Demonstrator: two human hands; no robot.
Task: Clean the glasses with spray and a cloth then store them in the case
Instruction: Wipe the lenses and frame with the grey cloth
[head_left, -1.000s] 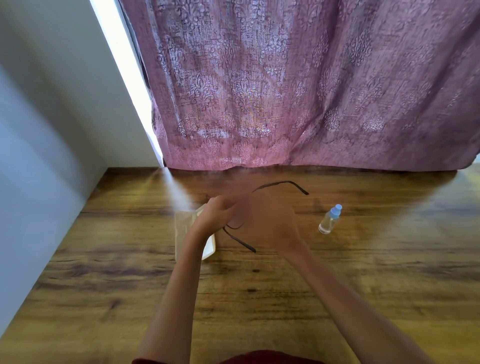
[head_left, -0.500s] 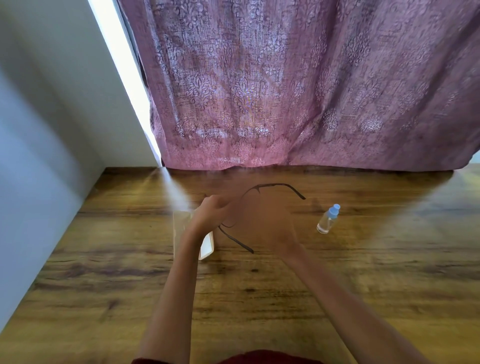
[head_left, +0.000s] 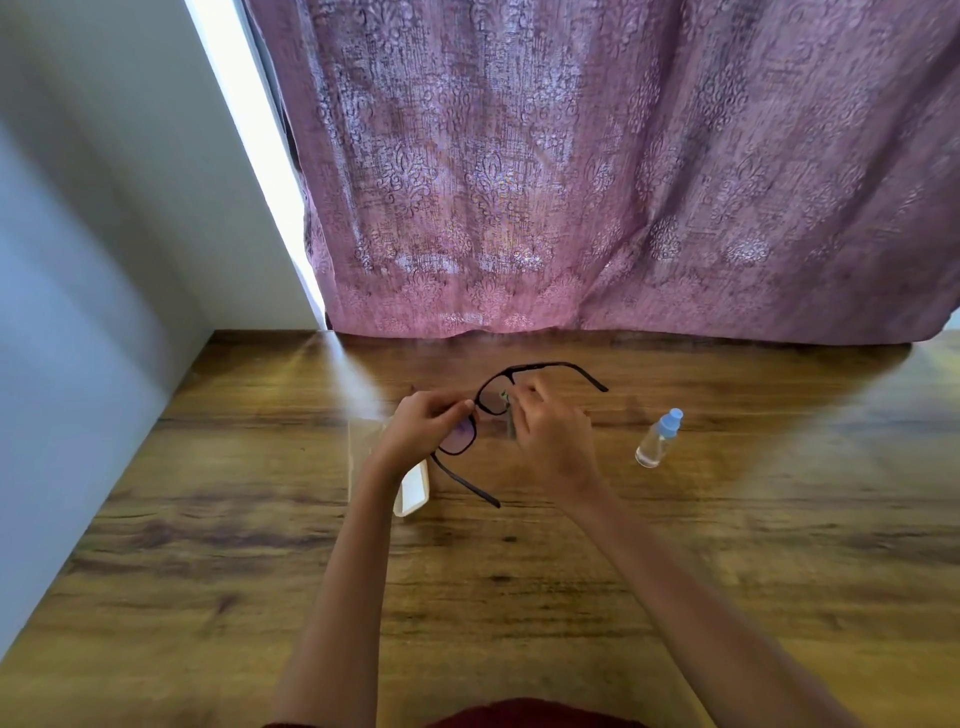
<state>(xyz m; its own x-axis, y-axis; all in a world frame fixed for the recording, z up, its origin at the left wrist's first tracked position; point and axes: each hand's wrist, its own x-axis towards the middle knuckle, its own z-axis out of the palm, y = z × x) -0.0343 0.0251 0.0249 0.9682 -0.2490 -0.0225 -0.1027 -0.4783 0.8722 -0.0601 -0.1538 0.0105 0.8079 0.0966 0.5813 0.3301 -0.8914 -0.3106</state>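
Left hand (head_left: 423, 428) curled tight on the black glasses (head_left: 460, 439), pinching the frame at one lens, temples spread, held over the desk (head_left: 519, 597); right hand (head_left: 553, 441) fingers bent in at the other lens, pinching what looks like a small greyish cloth (head_left: 509, 418) against it. White case (head_left: 414, 491) lies partly under the left wrist; clear, blue-capped spray bottle (head_left: 657, 440) stands apart to the right. Purple patterned curtain (head_left: 623, 182) hangs to the desk's far edge, pale wall (head_left: 104, 234) at left.
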